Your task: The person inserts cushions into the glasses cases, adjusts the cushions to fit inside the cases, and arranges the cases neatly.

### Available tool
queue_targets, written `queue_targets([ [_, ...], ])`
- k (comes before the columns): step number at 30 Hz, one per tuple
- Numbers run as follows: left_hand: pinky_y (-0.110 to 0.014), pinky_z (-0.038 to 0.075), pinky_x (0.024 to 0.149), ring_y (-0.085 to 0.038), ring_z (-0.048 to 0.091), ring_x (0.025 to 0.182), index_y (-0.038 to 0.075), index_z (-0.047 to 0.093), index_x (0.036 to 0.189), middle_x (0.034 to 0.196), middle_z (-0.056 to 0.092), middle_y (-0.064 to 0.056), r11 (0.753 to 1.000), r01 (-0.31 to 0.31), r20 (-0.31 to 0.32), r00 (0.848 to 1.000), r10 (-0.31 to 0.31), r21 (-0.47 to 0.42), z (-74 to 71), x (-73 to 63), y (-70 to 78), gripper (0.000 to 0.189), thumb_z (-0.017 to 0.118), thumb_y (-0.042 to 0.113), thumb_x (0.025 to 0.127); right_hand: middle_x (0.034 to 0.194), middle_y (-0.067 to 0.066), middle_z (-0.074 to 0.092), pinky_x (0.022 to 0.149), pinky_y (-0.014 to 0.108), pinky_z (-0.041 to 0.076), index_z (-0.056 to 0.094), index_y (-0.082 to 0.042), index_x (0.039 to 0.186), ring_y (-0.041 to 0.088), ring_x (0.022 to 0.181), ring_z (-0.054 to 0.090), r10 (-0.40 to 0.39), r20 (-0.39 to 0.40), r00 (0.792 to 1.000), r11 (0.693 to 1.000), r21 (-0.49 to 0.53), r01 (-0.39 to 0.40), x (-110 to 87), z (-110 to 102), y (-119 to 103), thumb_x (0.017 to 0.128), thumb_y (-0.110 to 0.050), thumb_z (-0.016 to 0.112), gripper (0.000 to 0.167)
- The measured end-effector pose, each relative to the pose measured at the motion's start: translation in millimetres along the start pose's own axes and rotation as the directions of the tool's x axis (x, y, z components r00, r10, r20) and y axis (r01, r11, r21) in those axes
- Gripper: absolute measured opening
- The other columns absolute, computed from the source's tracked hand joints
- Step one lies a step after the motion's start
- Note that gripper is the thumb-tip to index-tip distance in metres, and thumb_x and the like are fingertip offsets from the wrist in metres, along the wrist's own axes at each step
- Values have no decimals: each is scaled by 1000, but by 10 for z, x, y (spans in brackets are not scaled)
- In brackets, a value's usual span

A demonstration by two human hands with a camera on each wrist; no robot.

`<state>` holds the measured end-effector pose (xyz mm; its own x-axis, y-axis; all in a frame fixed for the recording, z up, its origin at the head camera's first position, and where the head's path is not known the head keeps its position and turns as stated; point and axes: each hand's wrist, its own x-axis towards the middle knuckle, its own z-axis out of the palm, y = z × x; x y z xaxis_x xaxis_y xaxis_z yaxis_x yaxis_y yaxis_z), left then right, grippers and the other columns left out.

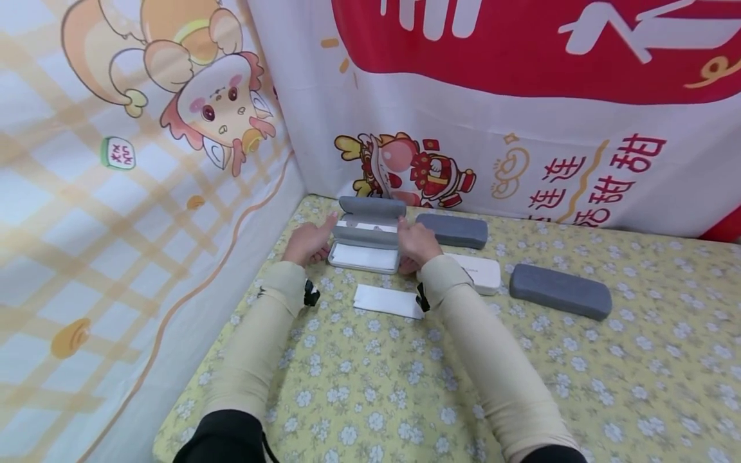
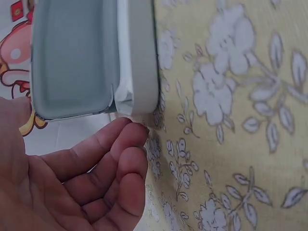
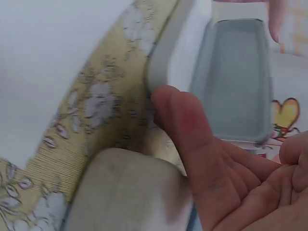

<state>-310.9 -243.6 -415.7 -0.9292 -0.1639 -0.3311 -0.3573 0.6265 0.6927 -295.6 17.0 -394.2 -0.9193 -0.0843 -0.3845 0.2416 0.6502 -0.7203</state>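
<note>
A white glasses case [image 1: 336,262] with a grey lining stands open, lid [image 2: 72,57] raised, between my hands. A folded white cloth [image 1: 365,256] lies in its base. My left hand [image 1: 308,243] is at the left end, with loosely bent fingertips [image 2: 132,134] right at the base corner and the thumb by the lid edge. At the other end is my right hand [image 1: 419,243], its extended fingers [image 3: 187,115] against the base corner. Just behind stands a second open case [image 1: 372,206], grey, with something white inside, partly hidden by the front lid.
To the right lie a closed white case [image 1: 483,273], partly behind my right arm, and two closed grey cases, one farther back [image 1: 451,230] and one nearer [image 1: 560,291]. A folded white cloth [image 1: 388,301] lies on the flowered tablecloth [image 1: 370,386]. Printed curtains [image 1: 393,109] border the back and left.
</note>
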Motion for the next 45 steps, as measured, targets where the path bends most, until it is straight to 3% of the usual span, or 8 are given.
queue_targets([
  [4, -44, 55, 66, -31, 66, 70, -2, 65, 106, 83, 69, -17, 1000, -2, 13, 1000, 2, 28, 23, 12, 21, 87, 41, 79, 91, 149, 22, 44, 110, 48, 35, 57, 3, 134, 36, 132, 45, -55, -44, 997, 994, -93, 51, 19, 28, 30, 108, -51, 15, 73],
  [10, -40, 52, 64, -24, 59, 64, -3, 67, 102, 86, 67, -16, 997, 2, 57, 998, 2, -80, -1, 31, 14, 93, 47, 86, 82, 153, 21, 40, 112, 47, 34, 48, 3, 145, 36, 136, 43, -35, -43, 998, 996, -85, 31, 48, -25, 7, 108, -48, 21, 69],
  [14, -39, 52, 67, -23, 57, 67, -5, 67, 104, 90, 65, -17, 991, 14, 110, 994, 1, -134, -29, 20, -10, 104, 50, 92, 72, 152, 21, 40, 106, 43, 41, 42, 1, 149, 35, 112, 63, 16, -15, 1000, 1000, -23, -16, 67, -48, 8, 107, -49, 23, 68],
  [21, -39, 52, 70, -24, 58, 70, -5, 67, 105, 93, 66, -17, 986, 25, 148, 989, 0, -166, -55, 3, -73, 103, 53, 92, 71, 156, 18, 35, 106, 41, 42, 37, -2, 153, 32, 102, 65, 10, 13, 1000, 1000, 6, -11, 64, -27, 21, 107, -47, 25, 66],
  [24, -36, 52, 66, -23, 58, 68, -6, 66, 105, 91, 66, -16, 977, 33, 153, 988, 0, -212, -59, 2, -101, 99, 57, 87, 74, 157, 18, 33, 97, 42, 49, 35, -2, 154, 34, 82, 70, 7, 5, 1000, 999, 39, -7, 72, -19, 21, 106, -45, 27, 65],
  [30, -31, 53, 67, -19, 61, 71, -8, 65, 109, 93, 66, -14, 958, 66, 182, 983, -15, -279, -55, 12, -155, 69, 65, 59, 90, 142, 23, 48, 78, 42, 58, 51, 2, 138, 33, 73, 72, 8, 18, 1000, 998, 56, -9, 71, 12, 17, 101, -32, 34, 54],
  [41, -34, 54, 75, -19, 61, 74, -8, 65, 108, 98, 65, -15, 962, 50, 183, 983, 0, -268, -72, -74, -135, 54, 69, 43, 90, 121, 21, 55, 64, 45, 60, 49, 0, 139, 39, 74, 72, 52, 41, 998, 991, 124, -56, 87, 68, 3, 96, -25, 42, 50],
  [45, -33, 55, 73, -16, 61, 70, -5, 66, 100, 91, 66, -13, 969, 49, 179, 984, -5, -243, -89, -93, -131, 42, 70, 36, 90, 105, 18, 65, 60, 43, 60, 61, 2, 121, 35, 71, 72, 24, 32, 999, 998, 60, -26, 108, 92, 5, 95, -23, 45, 39],
])
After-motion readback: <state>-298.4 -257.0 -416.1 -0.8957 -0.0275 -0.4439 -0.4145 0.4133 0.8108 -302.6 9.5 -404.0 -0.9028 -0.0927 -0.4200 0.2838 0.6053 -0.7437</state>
